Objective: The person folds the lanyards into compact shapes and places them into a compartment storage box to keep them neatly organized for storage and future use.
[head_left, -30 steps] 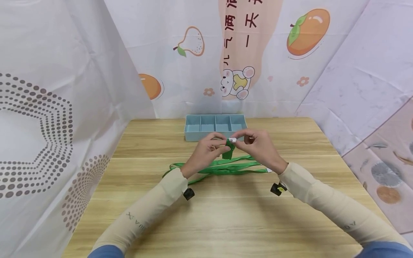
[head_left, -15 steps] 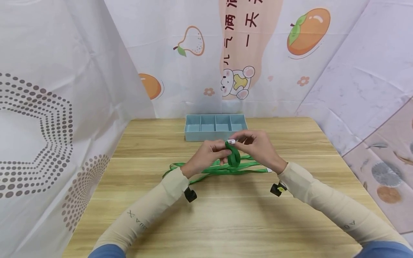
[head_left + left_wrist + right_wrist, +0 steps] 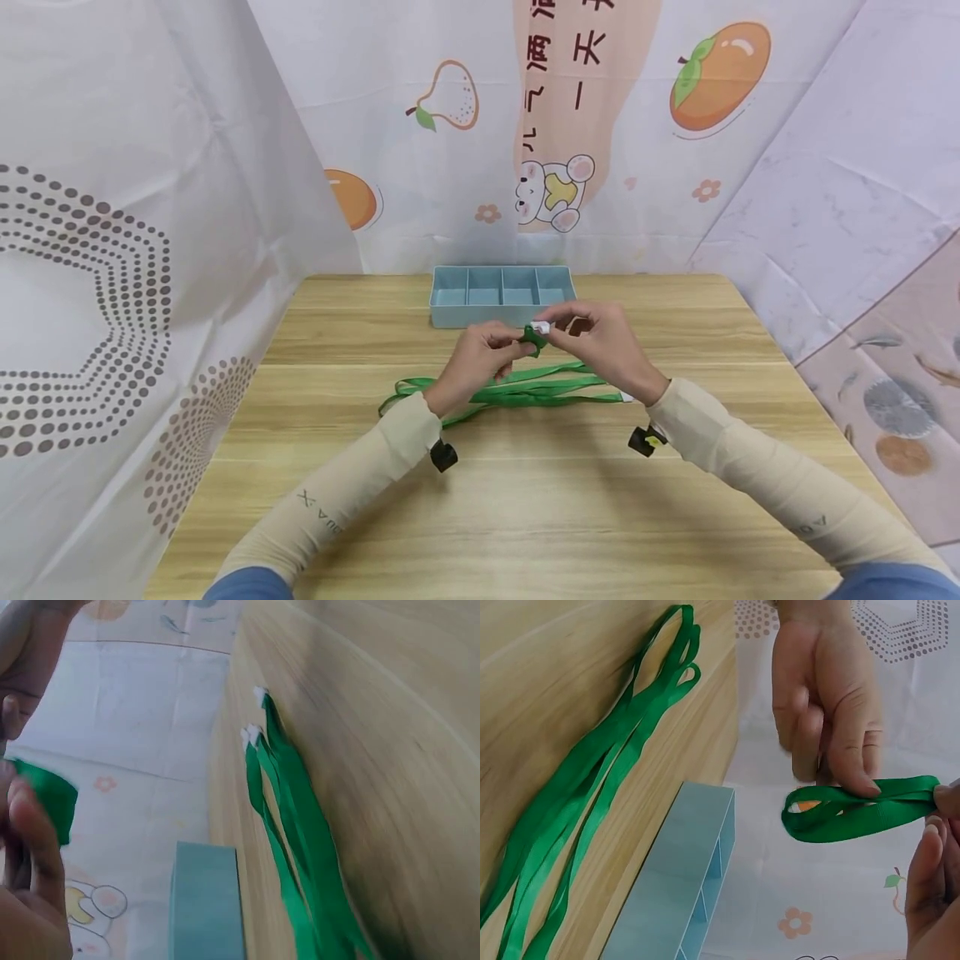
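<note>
Between the two hands, a green ribbon lanyard (image 3: 855, 825) is gathered into a flat coil of loops. A small white clip (image 3: 541, 327) shows at its end near the right fingertips. My right hand (image 3: 596, 342) pinches the coil by that end. With thumb and fingers, my left hand (image 3: 480, 358) pinches the ribbon's other side; its thumb lies along the coil's edge in the right wrist view. Below the hands, several more green lanyards (image 3: 517, 398) lie stretched out side by side on the table, white clips (image 3: 261, 695) at their right end and loops at their left.
A light blue tray (image 3: 502, 317) with several compartments stands at the back of the wooden table (image 3: 510, 517), just behind the hands. Printed white curtains (image 3: 450, 208) hang behind and on both sides.
Half a second ago a green loop hung below the fingers; now the ribbon is bunched close between the hands. My left hand has shifted slightly, while my right hand stays nearly still.
</note>
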